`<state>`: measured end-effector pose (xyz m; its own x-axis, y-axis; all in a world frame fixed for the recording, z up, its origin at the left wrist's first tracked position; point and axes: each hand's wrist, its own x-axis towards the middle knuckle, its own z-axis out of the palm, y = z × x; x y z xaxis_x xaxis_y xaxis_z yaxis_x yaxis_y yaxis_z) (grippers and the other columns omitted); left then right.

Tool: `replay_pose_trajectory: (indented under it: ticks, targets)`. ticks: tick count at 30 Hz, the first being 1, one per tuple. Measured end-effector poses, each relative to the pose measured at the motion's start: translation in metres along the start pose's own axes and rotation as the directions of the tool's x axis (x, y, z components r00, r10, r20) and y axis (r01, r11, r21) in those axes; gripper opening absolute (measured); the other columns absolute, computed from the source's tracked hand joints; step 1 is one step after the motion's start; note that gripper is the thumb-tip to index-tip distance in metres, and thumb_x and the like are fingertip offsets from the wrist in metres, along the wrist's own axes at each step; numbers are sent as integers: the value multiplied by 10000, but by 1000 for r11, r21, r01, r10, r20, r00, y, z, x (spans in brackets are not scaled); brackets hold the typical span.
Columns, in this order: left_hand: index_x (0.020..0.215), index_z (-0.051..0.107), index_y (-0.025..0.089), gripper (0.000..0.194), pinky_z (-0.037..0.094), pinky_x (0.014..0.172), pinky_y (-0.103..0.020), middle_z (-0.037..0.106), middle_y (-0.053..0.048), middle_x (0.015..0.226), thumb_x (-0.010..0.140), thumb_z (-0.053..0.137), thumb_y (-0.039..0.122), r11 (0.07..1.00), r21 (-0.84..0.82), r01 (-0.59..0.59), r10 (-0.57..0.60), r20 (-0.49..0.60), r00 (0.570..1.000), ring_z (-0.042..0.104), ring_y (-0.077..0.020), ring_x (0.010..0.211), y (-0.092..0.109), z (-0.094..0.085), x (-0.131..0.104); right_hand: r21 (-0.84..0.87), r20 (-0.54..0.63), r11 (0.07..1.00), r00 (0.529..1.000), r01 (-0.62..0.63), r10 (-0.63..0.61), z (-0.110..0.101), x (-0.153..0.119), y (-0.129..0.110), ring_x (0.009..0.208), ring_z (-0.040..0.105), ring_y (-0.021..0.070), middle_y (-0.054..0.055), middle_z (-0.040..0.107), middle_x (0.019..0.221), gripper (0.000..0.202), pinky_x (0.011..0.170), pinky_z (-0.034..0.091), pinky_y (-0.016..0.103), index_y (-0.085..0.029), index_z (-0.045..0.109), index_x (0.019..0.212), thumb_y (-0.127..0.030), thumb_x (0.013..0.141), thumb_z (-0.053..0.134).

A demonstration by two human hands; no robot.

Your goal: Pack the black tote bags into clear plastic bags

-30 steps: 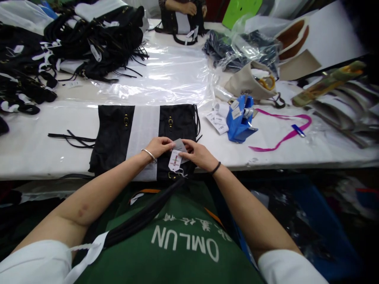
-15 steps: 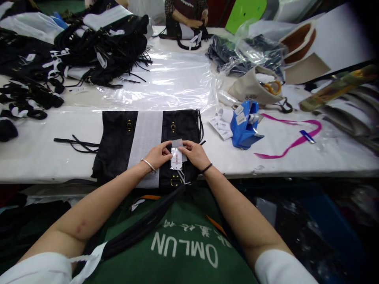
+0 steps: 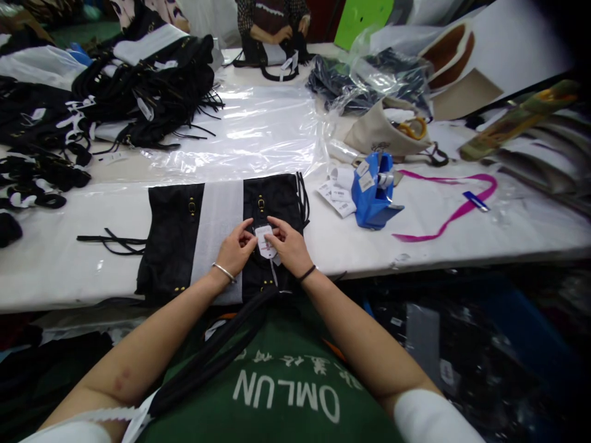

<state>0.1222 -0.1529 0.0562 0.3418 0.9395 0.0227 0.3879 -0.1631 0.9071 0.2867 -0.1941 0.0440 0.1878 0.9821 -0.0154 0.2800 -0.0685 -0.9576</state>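
Observation:
A black bag with a white middle panel lies flat on the white table just in front of me. Over its right black panel both hands pinch a small white hang tag with a thin cord trailing toward me. My left hand grips the tag's left edge. From the other side my right hand holds the tag between thumb and fingers. The bag's black straps hang over the table edge onto my green apron.
A blue tape dispenser and loose white tags sit right of the bag, with a pink ribbon beyond. Piles of black bags fill the far left. A clear plastic sheet lies mid-table. Another person's hands work opposite.
The grey card seen behind the tag earlier is no longer visible. Both hands with the tag have shifted slightly further onto the bag; the camera tilted.

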Motion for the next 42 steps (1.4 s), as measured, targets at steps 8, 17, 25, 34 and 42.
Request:
replay_pose_trajectory:
  ticks: [8,17,25,34,42]
  targets:
    - [1479,413,255,490,133,1195,-586,410,-68,1546,993,392,316,661,670,-338,111,358,927,284,-266,1473,-12,2,-2,-478,37,856,978,196,-204,9,2,8,1258,511,264,107,618,1331,388,1076,415,467,-182,648,1245,-106,885,526]
    - [1451,456,235,486,169,1198,-571,395,-81,1552,984,431,363,601,712,-363,38,429,903,278,-274,1477,-5,-2,6,-410,-84,843,906,349,-415,-38,66,-39,1250,551,213,103,643,1300,346,1127,393,393,-174,665,1217,-183,924,481]
    - [1430,469,250,462,101,1210,-547,490,-88,1489,985,429,369,781,539,-317,181,290,940,360,-239,1440,-9,-41,53,-730,42,606,906,315,-421,-10,166,-1,1434,329,308,159,477,1486,452,1173,210,530,-121,553,1365,-305,965,452]
    - [953,701,163,342,363,1042,-491,658,-164,1076,949,448,393,642,752,149,128,-298,946,549,-318,1140,-111,-192,135,-721,-99,662,916,203,-389,-25,173,38,1170,549,257,133,675,1208,382,1085,307,427,-155,656,1209,-298,979,386]
    - [794,624,182,450,470,867,-329,630,-50,848,808,573,629,844,407,349,-45,-594,803,569,-196,819,-144,-208,124,-345,-480,934,872,-90,-94,-52,166,50,904,620,246,129,694,957,609,873,470,370,-130,710,945,-701,771,588]
